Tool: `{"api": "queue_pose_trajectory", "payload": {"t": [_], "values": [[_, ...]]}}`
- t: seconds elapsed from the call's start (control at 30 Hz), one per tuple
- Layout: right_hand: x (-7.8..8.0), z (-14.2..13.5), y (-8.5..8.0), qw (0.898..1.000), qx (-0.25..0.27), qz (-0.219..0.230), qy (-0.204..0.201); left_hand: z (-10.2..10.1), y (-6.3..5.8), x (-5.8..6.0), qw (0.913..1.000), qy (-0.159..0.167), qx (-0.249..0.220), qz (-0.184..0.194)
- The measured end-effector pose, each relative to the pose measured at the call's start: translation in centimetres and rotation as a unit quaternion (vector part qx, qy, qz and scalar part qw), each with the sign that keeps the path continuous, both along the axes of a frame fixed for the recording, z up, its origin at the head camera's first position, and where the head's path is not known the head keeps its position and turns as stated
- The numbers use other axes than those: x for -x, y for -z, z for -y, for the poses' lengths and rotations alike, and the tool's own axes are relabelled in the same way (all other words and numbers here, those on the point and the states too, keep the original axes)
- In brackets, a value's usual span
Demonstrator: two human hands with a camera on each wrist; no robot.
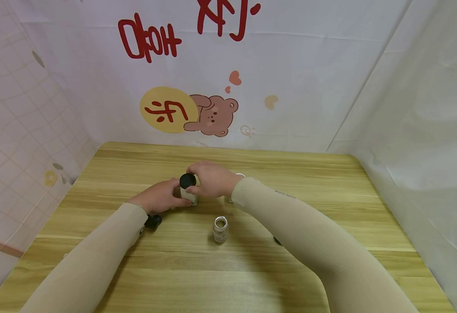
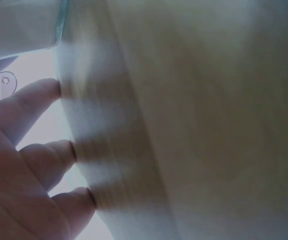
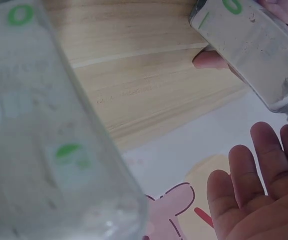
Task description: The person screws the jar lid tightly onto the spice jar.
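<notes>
A square clear jar (image 1: 190,195) with pale contents and a black lid (image 1: 187,181) stands on the wooden table. My left hand (image 1: 161,195) grips its lower part, thumb and forefinger on either side. From the right, my right hand (image 1: 213,179) holds the black lid between thumb and fingers. The left wrist view catches the jar's bottom corner (image 2: 24,25) beside three spread fingers of that hand. In the right wrist view the jar (image 3: 258,55) appears upside down, green marks on its side, with the right fingers (image 3: 243,170) near the lid.
A small open bottle (image 1: 220,232) stands nearer on the table (image 1: 248,278). Another jar (image 3: 49,130) with green marks looms close in the right wrist view; the right wrist mostly hides it in the head view. A dark round object (image 1: 277,240) peeks out beside the right sleeve.
</notes>
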State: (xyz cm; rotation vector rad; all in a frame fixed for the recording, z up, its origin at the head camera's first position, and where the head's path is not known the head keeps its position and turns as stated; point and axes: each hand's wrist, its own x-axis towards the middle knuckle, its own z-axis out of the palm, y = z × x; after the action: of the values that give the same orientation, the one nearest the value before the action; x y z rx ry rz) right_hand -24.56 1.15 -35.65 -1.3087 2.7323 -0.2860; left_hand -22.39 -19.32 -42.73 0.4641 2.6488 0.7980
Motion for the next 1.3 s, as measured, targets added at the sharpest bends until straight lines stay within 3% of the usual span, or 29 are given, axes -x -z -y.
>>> {"api": "queue_pose_trajectory", "payload": {"t": [0.27,1.3], "values": [[-0.08,-0.07,-0.1,1.0,-0.022,0.002,-0.002,-0.06,-0.11,-0.07,1.0,0.0,0.005,-0.001],[-0.05,0.02,0.02,1.0,-0.017,-0.002,-0.009,-0.15,-0.37,-0.17,1.0,0.003,0.006,0.003]]}}
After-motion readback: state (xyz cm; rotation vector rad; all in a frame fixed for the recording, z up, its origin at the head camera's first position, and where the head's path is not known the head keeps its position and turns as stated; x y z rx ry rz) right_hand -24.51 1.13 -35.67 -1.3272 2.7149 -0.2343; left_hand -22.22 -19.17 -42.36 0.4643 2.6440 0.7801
